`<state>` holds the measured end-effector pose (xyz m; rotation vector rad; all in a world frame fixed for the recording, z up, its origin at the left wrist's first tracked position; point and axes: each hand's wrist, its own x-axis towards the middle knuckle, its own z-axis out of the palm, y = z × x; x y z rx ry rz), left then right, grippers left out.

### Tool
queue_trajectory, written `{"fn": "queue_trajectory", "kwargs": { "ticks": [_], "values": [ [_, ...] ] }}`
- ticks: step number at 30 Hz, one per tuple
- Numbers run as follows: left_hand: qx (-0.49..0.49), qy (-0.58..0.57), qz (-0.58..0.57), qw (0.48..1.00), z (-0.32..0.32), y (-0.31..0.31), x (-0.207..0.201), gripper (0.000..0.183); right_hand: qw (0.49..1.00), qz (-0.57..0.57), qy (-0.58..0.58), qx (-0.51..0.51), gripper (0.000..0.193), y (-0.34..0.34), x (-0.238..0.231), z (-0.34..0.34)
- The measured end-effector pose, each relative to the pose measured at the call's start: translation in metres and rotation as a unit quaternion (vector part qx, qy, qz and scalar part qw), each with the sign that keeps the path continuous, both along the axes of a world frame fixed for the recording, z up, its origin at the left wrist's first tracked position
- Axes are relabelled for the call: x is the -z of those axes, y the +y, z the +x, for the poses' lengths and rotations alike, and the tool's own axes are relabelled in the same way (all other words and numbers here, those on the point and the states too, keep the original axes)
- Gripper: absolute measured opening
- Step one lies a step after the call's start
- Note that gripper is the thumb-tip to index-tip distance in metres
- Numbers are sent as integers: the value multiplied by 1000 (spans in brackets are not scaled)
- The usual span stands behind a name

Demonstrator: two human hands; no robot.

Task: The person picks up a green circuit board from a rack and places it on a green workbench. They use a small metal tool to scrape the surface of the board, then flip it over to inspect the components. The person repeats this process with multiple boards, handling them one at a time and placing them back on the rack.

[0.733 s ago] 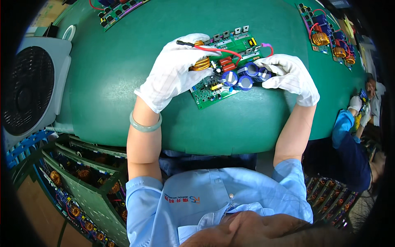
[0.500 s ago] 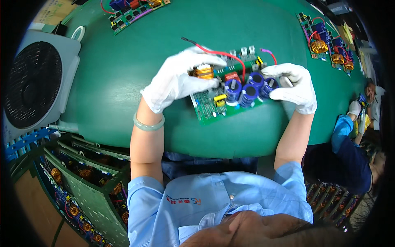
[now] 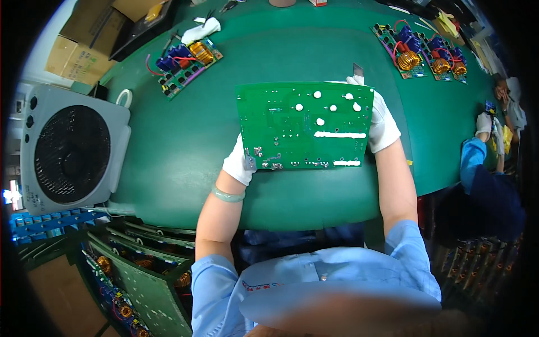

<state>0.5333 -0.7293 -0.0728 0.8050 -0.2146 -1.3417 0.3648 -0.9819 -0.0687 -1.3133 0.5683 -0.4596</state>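
Observation:
A green circuit board is held up over the table, its flat underside facing me with white round blobs and white stripes on it. My left hand, in a white glove, grips the lower left edge. The gloved right hand holds the right edge, some of its fingers behind the upper corner. Most fingers of both hands are hidden by the board, as are its parts on the other face. A small grey metal piece sticks up beyond the upper right corner.
On the green table lie a populated board at the far left and more boards at the far right. A grey fan stands at left, above a green rack of boards. Another person sits at right.
The board has been turned over, from its component face to its underside. My left hand has shifted down to the lower left edge, and the view has moved too.

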Motion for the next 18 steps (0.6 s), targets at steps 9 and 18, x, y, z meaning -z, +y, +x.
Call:
{"fn": "queue_trajectory", "kwargs": {
  "ticks": [9, 18],
  "values": [
    [-27, 37, -5, 999, 12, 6, 22, 36, 989, 133, -18, -66, 39, -4, 9, -6],
    [-87, 2, 42, 995, 13, 11, 13, 37, 981, 168, 59, -78, 36, 3, -8, -4]
  ]
}}
